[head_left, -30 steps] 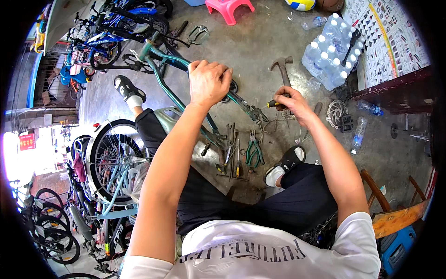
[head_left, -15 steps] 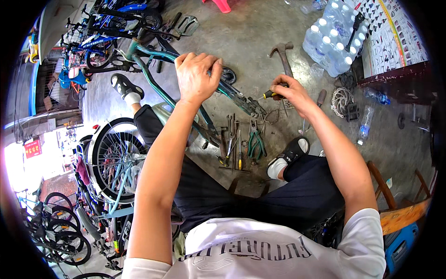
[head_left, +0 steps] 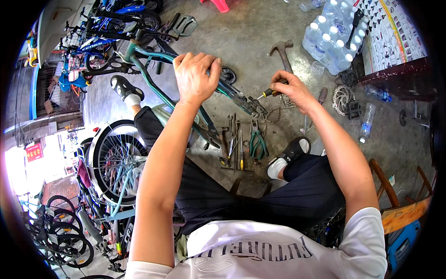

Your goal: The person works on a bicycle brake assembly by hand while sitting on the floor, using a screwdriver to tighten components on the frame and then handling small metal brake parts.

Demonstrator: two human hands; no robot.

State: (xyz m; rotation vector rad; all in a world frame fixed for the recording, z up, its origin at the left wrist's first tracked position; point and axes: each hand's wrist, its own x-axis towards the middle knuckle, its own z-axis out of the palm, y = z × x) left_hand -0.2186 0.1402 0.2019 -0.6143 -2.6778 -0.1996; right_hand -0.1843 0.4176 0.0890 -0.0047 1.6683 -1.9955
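Note:
My left hand [head_left: 197,76] is closed over the green bicycle frame [head_left: 156,85], its fingers on the tubes. My right hand [head_left: 291,90] grips a yellow-and-black screwdriver [head_left: 268,92], whose thin shaft points left at the frame's rear end [head_left: 251,106]; whether the tip touches it I cannot tell. Just beyond that hand lies a hammer [head_left: 281,50]. On the concrete floor between my feet are green-handled pliers [head_left: 258,144], wrenches [head_left: 231,134] and a second screwdriver [head_left: 241,158].
Bicycles [head_left: 100,49] crowd the left side. A pack of water bottles [head_left: 330,37] sits at upper right, with a brake disc [head_left: 343,100] and loose bottles [head_left: 369,122] below it. A pink stool [head_left: 218,4] shows at the top, a wooden chair [head_left: 404,214] at lower right.
The view has shifted slightly, with frame and hands appearing higher and my left hand further left. My right hand still holds the screwdriver beside the frame's end, now slightly higher in view.

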